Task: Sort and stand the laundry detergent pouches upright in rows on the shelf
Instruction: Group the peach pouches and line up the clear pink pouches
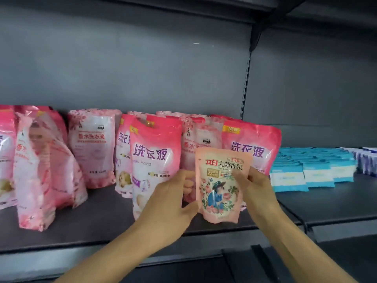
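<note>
A small peach pouch [221, 188] with a floral picture stands upright near the shelf's front edge, held from both sides. My left hand [169, 201] grips its left edge, thumb in front. My right hand [257, 186] holds its right edge. Behind it stand several larger pink detergent pouches: a bright pink one [155, 160] just left, another [253, 148] behind right, and pale pink ones [91, 146] further back. At the left a pale pink pouch [38, 172] is crumpled and leans sideways.
The dark grey shelf [98, 221] has bare surface in front of the left pouches. On the adjoining shelf to the right lie rows of flat blue and white packets [306, 170]. A slotted upright [245, 82] divides the two shelf bays.
</note>
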Tool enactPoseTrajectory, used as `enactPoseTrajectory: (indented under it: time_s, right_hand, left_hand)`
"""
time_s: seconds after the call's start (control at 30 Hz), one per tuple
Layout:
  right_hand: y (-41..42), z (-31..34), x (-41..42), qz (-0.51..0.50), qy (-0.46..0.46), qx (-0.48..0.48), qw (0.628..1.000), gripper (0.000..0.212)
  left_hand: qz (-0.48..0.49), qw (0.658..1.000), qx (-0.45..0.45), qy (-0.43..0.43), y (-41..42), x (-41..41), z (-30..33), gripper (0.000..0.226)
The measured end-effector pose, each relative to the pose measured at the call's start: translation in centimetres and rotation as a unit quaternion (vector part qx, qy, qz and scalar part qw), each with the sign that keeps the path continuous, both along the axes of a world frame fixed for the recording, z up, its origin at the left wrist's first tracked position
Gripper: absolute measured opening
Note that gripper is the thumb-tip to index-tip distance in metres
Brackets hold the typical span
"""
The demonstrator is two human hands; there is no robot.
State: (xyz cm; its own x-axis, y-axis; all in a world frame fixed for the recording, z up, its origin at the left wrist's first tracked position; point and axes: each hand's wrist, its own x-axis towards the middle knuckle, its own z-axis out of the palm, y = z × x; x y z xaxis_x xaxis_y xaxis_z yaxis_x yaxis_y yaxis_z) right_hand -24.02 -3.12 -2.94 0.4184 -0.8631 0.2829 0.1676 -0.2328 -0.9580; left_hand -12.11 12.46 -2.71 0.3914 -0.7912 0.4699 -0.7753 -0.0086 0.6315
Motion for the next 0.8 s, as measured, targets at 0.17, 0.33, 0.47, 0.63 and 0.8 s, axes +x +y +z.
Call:
enactPoseTrajectory:
  time_s: [0.17, 0.33, 0.47, 0.63, 0.8]
  right_hand:
    - [-0.3, 0.2, -1.8, 0.071, -0.019, 0.038, 0.997, 0.022]
    - [0.5, 0.8, -2.9, 0.129, -0.035, 0.056, 0.989, 0.022]
    - [1.5, 1.1, -2.8, 0.15, -0.055, 0.051, 0.986, 0.025]
    - [2.4, 1.6, -3.3, 0.125, -0.081, 0.023, 0.989, 0.029]
    - [0.9, 1.4, -5.0, -0.054, -0.064, -0.09, 0.992, 0.007]
  left_hand:
    - [0.038, 0.994, -0.011, 0.097, -1.9, -2.1, -0.3, 0.067]
    - [0.0, 0.953, -0.069, 0.295, -2.8, -3.6, 0.0, 0.028]
    - [-0.01, 0.913, -0.126, 0.389, -3.2, -4.9, 0.6, 0.02]
    - [0.014, 0.892, -0.17, 0.419, -3.7, -5.3, 1.1, 0.024]
    - [0.007, 0.88, -0.198, 0.432, -3.7, -5.1, 1.3, 0.024]
